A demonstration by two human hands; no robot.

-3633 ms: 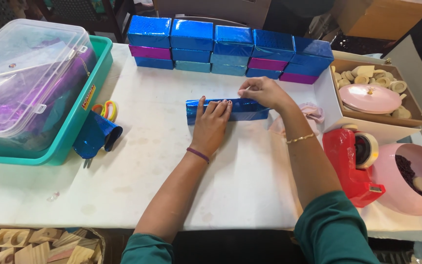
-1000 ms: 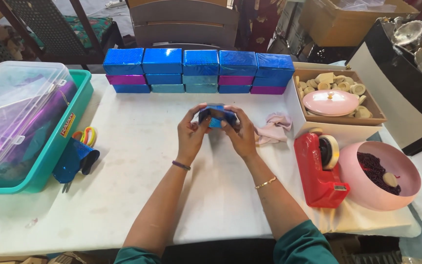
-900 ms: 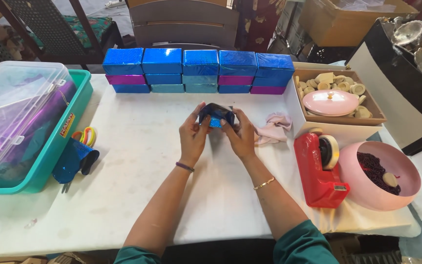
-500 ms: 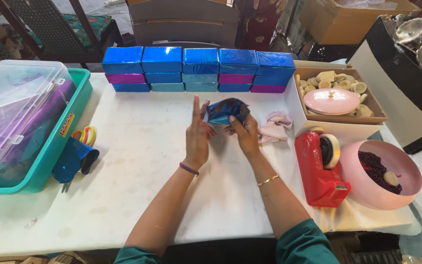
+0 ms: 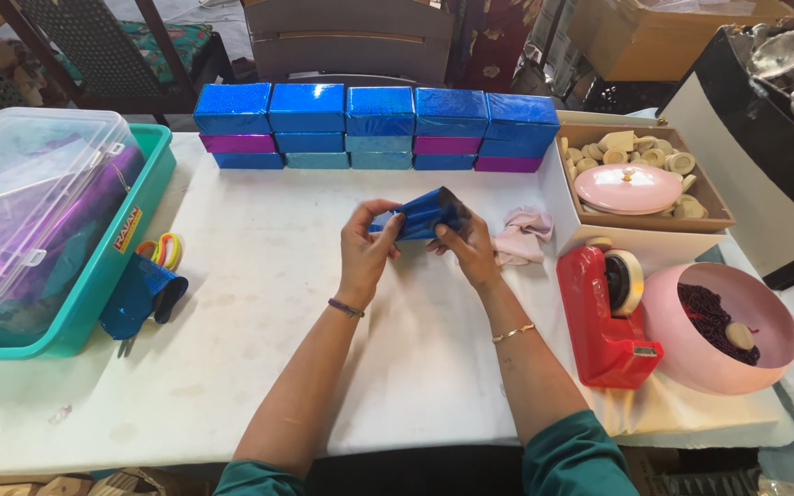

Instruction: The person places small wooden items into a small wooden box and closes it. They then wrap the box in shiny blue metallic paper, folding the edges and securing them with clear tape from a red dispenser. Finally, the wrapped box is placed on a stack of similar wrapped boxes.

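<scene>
Two bare hands meet over the middle of a white counter (image 5: 259, 276), and the scene reads from the left like this. At the far left edge sits a teal tray (image 5: 94, 289) holding a clear plastic lidded box (image 5: 39, 197) with purple and blue sheets inside. Just beside the tray's right wall lie orange-and-yellow scissor handles (image 5: 160, 250) and a curled scrap of shiny blue foil paper (image 5: 144, 296).

Along the back of the counter runs a row of wrapped boxes (image 5: 379, 127), stacked in layers, mostly glittering blue with some purple and teal ones below.

Near the centre, the left hand (image 5: 367, 246) pinches the left end of a small blue foil-wrapped box (image 5: 426, 213) between thumb and fingers (image 5: 386, 207). The right hand (image 5: 466, 248) grips the box's right end from below, its fingers curled around it. The box is lifted off the counter, tilted, in front of the stacked row.

Just right of the hands lies a crumpled pale pink cloth (image 5: 521, 234). Further right stands a cardboard tray (image 5: 714, 197) with cream-coloured rings and a pink lidded dish (image 5: 629, 188). In front of it stand a red tape dispenser (image 5: 604, 317) and, touching it, a pink bowl (image 5: 682, 344) of dark beads.
</scene>
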